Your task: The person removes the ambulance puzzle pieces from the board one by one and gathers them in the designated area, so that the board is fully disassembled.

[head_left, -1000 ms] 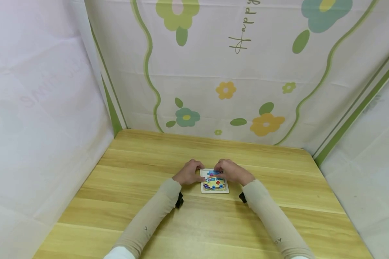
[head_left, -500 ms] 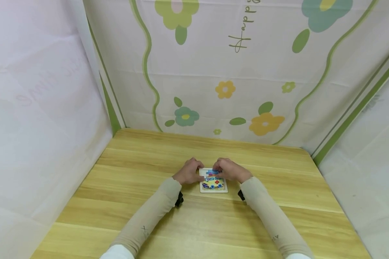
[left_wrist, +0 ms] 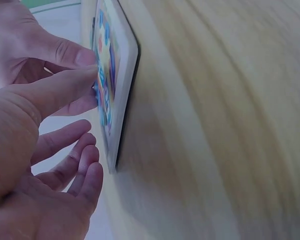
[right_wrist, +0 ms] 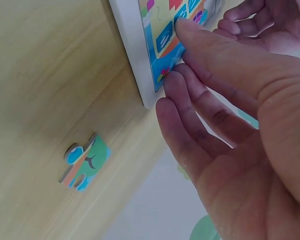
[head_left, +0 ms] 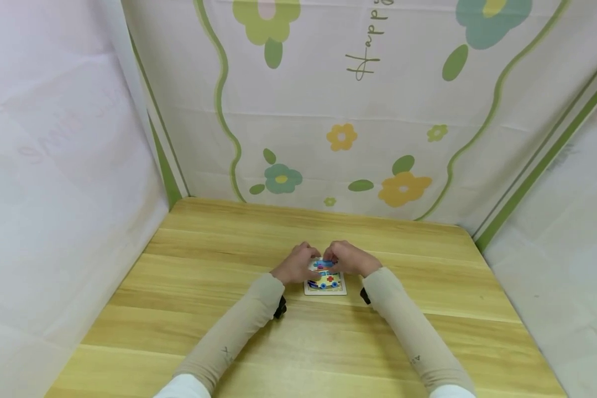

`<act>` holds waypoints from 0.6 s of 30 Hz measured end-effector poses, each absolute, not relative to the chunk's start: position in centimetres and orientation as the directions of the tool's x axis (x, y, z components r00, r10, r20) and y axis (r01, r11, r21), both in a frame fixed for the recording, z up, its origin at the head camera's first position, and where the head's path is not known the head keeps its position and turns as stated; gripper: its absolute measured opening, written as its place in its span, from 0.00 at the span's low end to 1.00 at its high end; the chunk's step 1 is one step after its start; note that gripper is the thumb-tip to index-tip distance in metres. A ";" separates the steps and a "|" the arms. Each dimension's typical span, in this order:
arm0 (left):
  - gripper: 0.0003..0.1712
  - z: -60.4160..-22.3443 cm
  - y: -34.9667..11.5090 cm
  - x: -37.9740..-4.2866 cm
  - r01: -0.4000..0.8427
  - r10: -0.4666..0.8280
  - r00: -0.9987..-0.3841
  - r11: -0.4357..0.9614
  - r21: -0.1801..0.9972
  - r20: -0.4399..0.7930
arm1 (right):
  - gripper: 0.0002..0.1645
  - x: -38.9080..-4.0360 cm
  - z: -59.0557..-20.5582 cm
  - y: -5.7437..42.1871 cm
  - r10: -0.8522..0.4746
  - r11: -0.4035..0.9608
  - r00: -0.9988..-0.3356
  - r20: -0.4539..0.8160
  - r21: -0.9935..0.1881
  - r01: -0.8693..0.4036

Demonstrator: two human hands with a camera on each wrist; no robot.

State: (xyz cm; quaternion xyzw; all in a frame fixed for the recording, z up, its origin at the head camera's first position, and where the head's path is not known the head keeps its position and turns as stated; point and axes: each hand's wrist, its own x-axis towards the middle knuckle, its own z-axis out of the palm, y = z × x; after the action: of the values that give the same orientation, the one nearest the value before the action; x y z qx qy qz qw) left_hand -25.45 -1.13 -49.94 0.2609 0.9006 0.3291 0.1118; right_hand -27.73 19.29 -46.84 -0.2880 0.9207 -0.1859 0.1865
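A small jigsaw puzzle (head_left: 330, 283) in a white tray shows a yellow ambulance with a red cross. My left hand (head_left: 297, 266) reaches over its left side. In the left wrist view, that hand's thumb touches the puzzle's face while the other fingers are relaxed, apart from the tray. My right hand (head_left: 350, 258) is at the far right, its thumb and fingertips pinching a blue puzzle piece (right_wrist: 165, 62) at the tray's upper part. Fingers hide part of that piece, and whether it lies fully flat I cannot tell.
One loose puzzle piece (right_wrist: 87, 162), green, blue and orange, lies on the wooden table (head_left: 229, 232) beyond the tray in the right wrist view. A flower-printed cloth (head_left: 298, 99) hangs behind the table, with pale cloth walls at both sides.
My left hand has moved a little to the right, its thumb now further over the puzzle. The right hand keeps its place at the blue piece. The head view has shifted slightly.
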 end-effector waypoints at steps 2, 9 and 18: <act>0.31 -50.0 -0.9 -25.4 0.392 0.541 -0.841 0.647 0.654 -0.031 | 0.12 -27.6 -46.9 19.3 -0.600 0.762 -0.767 -0.227 -0.454 -0.461; 0.29 -50.3 -0.8 -25.3 0.404 0.545 -0.838 0.638 0.655 -0.014 | 0.14 -27.0 -47.3 19.4 -0.564 0.779 -0.801 -0.198 -0.450 -0.437; 0.29 -50.8 -0.9 -25.7 0.408 0.549 -0.836 0.624 0.666 -0.003 | 0.16 -26.9 -47.6 19.7 -0.538 0.795 -0.819 -0.196 -0.442 -0.416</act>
State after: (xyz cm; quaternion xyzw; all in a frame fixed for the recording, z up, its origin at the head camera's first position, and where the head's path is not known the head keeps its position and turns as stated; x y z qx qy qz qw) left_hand -25.68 -0.89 -50.79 0.2674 0.8953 0.3411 0.1034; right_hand -26.88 19.66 -47.61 -0.2555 0.9340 -0.1934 0.1581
